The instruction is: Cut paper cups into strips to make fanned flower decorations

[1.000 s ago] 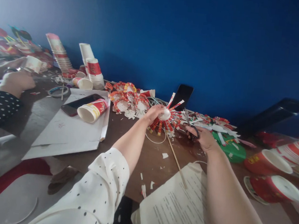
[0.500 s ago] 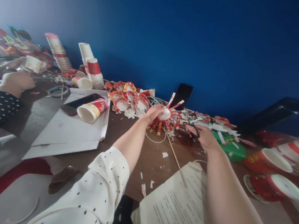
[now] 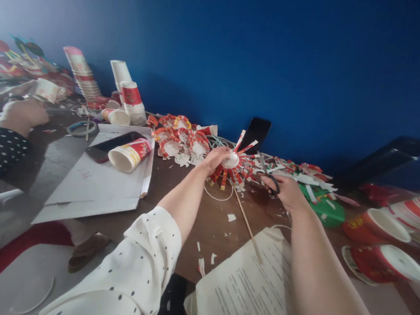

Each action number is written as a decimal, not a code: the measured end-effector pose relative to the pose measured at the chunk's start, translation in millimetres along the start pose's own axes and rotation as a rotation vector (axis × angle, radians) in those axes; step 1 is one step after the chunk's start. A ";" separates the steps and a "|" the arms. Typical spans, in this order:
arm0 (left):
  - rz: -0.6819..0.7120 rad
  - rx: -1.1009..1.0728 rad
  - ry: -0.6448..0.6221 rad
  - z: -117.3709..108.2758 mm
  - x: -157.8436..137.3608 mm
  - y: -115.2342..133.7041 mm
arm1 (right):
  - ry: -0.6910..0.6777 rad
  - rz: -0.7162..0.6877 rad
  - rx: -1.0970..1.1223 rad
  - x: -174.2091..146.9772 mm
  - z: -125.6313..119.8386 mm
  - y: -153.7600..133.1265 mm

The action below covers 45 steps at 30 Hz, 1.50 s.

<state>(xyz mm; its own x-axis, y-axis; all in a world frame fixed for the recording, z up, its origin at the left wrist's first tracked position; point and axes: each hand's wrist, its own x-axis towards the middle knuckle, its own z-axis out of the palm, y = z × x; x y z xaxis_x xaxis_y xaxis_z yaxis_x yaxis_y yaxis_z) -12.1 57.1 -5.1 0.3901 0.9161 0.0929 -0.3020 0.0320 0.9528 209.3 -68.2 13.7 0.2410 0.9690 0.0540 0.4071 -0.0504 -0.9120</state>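
Note:
My left hand (image 3: 217,160) is closed on the edge of a paper cup (image 3: 231,160) cut into red and white strips. The strips fan out like rays around its round white base. To the right, my right hand (image 3: 286,189) grips a pair of scissors (image 3: 274,184) by its dark handles. The blades point up and left, close to the strips on the cup's right side; whether they touch a strip I cannot tell. Below the cut cup, a thin wooden stick (image 3: 246,216) slants down onto a printed sheet (image 3: 246,288).
Several cut cup flowers (image 3: 182,138) lie beyond my left hand. A phone (image 3: 258,132) leans on the blue wall. Left are a white box lid (image 3: 97,187), a tipped cup (image 3: 129,155) and a co-worker's hands (image 3: 24,112). Red cups (image 3: 376,226) lie right, paper scraps (image 3: 231,218) in front.
Hardly anything differs. The cut cup and both my hands stay nearly in place, with only a very slight shift of the cup.

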 end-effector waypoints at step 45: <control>-0.024 0.023 0.008 -0.5 1.7 0.3 | -0.026 0.061 -0.003 1.8 -2.3 1.6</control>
<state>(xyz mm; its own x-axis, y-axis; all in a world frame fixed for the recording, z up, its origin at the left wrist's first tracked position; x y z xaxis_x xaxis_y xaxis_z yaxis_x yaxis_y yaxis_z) -12.0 58.9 -4.8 0.3903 0.9182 0.0680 -0.2723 0.0446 0.9612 212.4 -67.0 13.3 0.2422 0.9701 -0.0124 0.3948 -0.1103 -0.9121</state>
